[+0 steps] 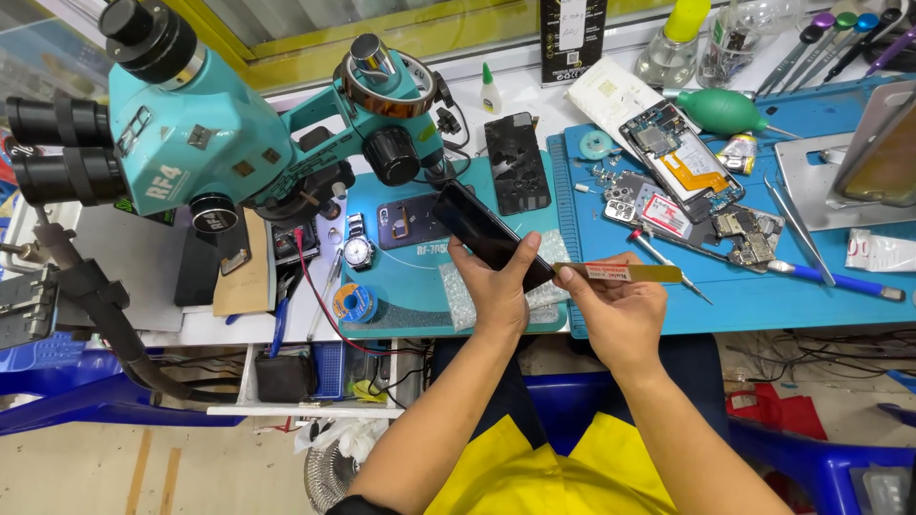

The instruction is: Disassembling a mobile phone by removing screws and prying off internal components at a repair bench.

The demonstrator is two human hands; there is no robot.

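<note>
My left hand [498, 286] grips a black phone [482, 232], tilted up and to the left above the teal work mat [401, 296]. My right hand [615, 305] pinches a thin flat gold-coloured pry blade [630, 273] with a pink label, its left end touching the phone's lower right edge. Both hands hover over the seam between the teal mat and the blue mat [763, 305].
A teal stereo microscope [219, 124] stands at the left. A wristwatch [358, 250], a solder spool [354, 302], a cracked black phone panel [517, 162], an opened phone [682, 157], tweezers [797, 229], a green air blower [727, 112] and a bottle [673, 48] lie around.
</note>
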